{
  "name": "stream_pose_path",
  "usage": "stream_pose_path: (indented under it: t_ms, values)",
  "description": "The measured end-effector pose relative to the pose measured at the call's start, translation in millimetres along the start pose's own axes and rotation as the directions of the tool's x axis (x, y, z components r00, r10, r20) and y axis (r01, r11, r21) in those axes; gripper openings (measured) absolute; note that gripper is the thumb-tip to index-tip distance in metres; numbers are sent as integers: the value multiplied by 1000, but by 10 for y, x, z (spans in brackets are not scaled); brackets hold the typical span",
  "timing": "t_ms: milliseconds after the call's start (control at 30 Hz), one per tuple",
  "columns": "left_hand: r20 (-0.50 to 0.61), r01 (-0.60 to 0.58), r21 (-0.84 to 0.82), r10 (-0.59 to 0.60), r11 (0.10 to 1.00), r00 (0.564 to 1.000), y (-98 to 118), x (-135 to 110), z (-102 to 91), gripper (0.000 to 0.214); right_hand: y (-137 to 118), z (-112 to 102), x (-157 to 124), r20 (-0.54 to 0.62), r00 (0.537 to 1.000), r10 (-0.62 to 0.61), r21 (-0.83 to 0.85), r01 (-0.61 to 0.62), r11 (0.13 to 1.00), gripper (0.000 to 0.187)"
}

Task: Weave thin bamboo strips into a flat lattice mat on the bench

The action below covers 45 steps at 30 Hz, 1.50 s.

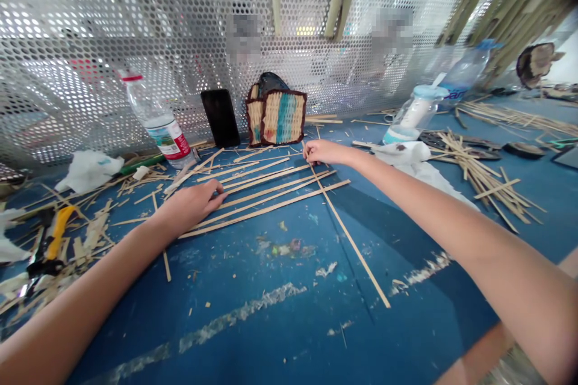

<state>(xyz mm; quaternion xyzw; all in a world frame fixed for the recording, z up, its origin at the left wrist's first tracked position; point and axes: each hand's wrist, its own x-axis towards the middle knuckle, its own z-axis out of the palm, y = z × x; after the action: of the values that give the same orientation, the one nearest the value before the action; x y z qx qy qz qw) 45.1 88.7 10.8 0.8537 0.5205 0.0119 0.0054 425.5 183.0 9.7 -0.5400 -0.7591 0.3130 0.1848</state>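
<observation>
Several long thin bamboo strips (271, 192) lie side by side on the blue table (271, 325). One more strip (352, 240) crosses them at an angle towards me. My left hand (189, 204) rests with fingers flat on the left ends of the strips. My right hand (323, 151) reaches further out, its fingers curled down onto the top end of the crossing strip where it meets the row. A small woven mat (283, 117) with a blue stripe leans upright behind the strips.
A perforated metal screen (135, 24) closes the back. Along it stand a water bottle (158, 123), a black phone (220, 117) and a white bottle (413, 114). Yellow-handled cutters (49, 246) and strip scraps lie left; a strip pile (478, 174) right.
</observation>
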Motion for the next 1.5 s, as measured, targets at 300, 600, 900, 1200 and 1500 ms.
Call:
stream_pose_path:
  t_ms: [300, 600, 900, 1200, 1500]
  values:
    - [-27, -20, -22, 19, 1000, 999, 26, -6, -14, 47, -42, 67, 34, -141, 988, -66, 113, 82, 990, 13]
    - [7, -16, -24, 16, 1000, 1000, 39, 5, -36, 48, -108, 105, -6, -174, 981, -88, 86, 104, 991, 3]
    - [45, -34, 1, 34, 999, 998, 62, 22, -115, 43, -140, 325, 82, -239, 969, -60, 197, 109, 974, 9]
    - [43, 6, -194, 3, 981, 999, -65, 59, -136, 42, -373, 507, -98, -359, 921, -154, -43, 149, 988, 7]
    - [-86, 10, -214, -29, 977, 996, 156, -14, -368, 66, -327, 513, -95, -307, 944, -123, -36, 117, 992, 6]
